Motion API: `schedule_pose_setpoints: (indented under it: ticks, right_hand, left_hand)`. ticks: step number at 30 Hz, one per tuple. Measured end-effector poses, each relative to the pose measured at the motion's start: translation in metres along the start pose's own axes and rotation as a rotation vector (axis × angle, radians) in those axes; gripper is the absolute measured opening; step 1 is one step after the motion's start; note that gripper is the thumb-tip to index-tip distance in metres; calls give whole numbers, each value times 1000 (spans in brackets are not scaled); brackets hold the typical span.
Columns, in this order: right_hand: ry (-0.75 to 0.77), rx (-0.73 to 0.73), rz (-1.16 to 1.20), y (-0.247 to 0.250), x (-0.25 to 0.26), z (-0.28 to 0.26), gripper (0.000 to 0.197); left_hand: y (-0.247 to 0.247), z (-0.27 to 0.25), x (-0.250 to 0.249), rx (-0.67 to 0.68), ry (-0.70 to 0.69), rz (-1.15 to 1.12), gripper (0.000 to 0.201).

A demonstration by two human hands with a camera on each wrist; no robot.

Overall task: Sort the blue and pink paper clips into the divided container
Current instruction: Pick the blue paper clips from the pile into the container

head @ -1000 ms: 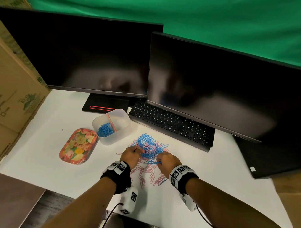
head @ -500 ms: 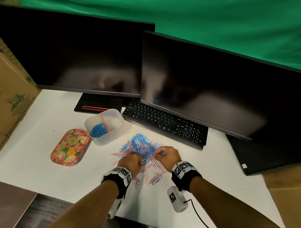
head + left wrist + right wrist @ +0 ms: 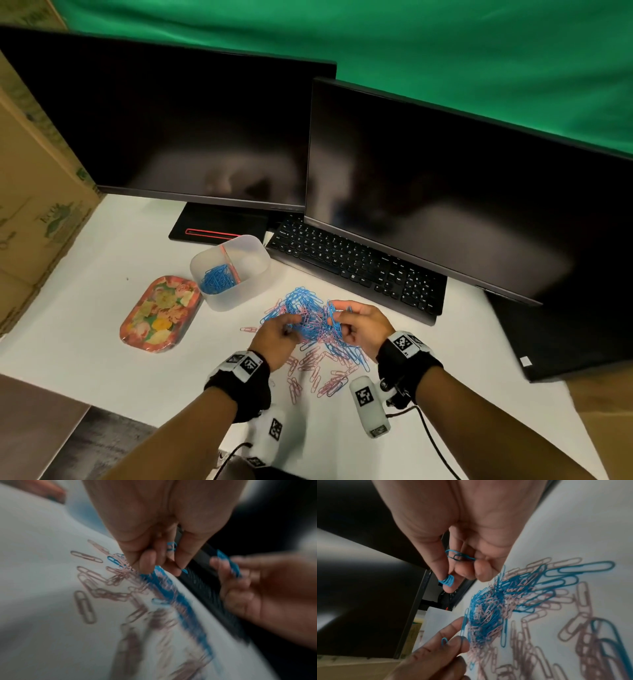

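A tangled pile of blue and pink paper clips (image 3: pixel 308 318) lies on the white table, with loose pink clips (image 3: pixel 318 373) spread toward me. The translucent divided container (image 3: pixel 247 240) stands left of the pile, and blue clips (image 3: pixel 215 279) lie in its left compartment. My left hand (image 3: pixel 291 329) is at the pile's near left and pinches blue clips (image 3: pixel 171 546) in its curled fingers. At the pile's right, my right hand (image 3: pixel 337 318) pinches a small stack of blue clips (image 3: pixel 447 581) between thumb and forefinger. Another blue clip (image 3: pixel 458 557) sits against its curled fingers.
A floral tray (image 3: pixel 159 313) lies left of the container. A black keyboard (image 3: pixel 356 270) and two dark monitors (image 3: pixel 191 137) (image 3: pixel 445 205) stand behind the pile. A cardboard box (image 3: pixel 34 205) walls the left side. The table's near edge is close to my forearms.
Both hands have come up off the table at the pile's near side. The right hand has turned palm inward with blue clips pinched, and the pile is more bunched between the hands.
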State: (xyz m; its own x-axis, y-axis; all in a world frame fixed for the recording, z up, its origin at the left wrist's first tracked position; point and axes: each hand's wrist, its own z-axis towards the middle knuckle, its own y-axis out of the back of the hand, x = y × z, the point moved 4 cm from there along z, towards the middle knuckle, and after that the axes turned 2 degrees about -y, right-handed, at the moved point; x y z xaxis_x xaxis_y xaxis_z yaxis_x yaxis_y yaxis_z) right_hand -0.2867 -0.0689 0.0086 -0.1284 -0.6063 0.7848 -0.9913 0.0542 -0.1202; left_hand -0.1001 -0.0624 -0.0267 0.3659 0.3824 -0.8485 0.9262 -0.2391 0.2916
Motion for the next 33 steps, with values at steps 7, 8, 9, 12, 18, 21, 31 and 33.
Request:
schedule_pose_setpoints:
  ticks: [7, 8, 9, 12, 18, 21, 31, 33]
  right_hand:
    - [-64, 170, 102, -58, 30, 0, 19]
    - [-63, 196, 76, -73, 37, 2, 19]
    - [-60, 215, 46, -86, 43, 4, 19]
    - [-49, 242, -60, -129, 58, 16, 22]
    - [-55, 248, -207, -201, 75, 48, 34]
    - [-38, 252, -314, -216, 78, 61, 45]
    - [-30, 155, -260, -127, 77, 54, 21]
    - [-37, 78, -287, -89, 65, 48, 25]
  left_hand:
    - [38, -22, -39, -5, 156, -851, 27]
    - [50, -23, -42, -44, 151, -890, 26]
    - [60, -23, -43, -87, 151, -906, 26]
    - [96, -17, -46, -209, 151, -894, 24]
    - [161, 1, -46, -336, 195, -828, 16]
    - [174, 8, -48, -349, 228, -758, 16]
    - [163, 7, -52, -438, -34, -366, 14]
    - [141, 4, -50, -357, -115, -227, 17]
